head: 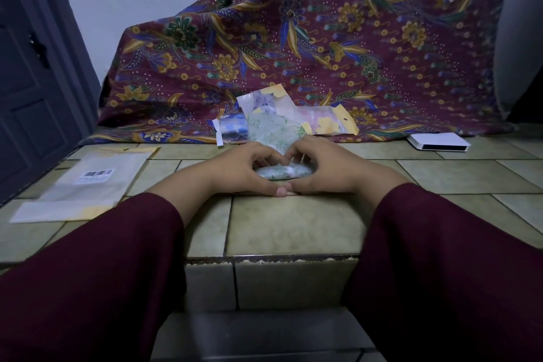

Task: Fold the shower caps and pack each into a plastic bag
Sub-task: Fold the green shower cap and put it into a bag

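Maroon sleeves (97,267) fill the view at six o'clock as we lean over a tiled ledge (293,223). At centre, our left hand (244,170) and right hand (320,170) curl around a folded green-flowered shower cap (282,172), pinching it on the tiles. Packed bags (293,114) lie at twelve o'clock against a batik cloth (323,38). Empty plastic bags (88,185) lie at nine o'clock; a white box (437,142) sits at two.

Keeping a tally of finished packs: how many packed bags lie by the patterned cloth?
3: a blue one on the left, a purple one leaning on the cloth, and a pink one on the right. The green cap may hide others.
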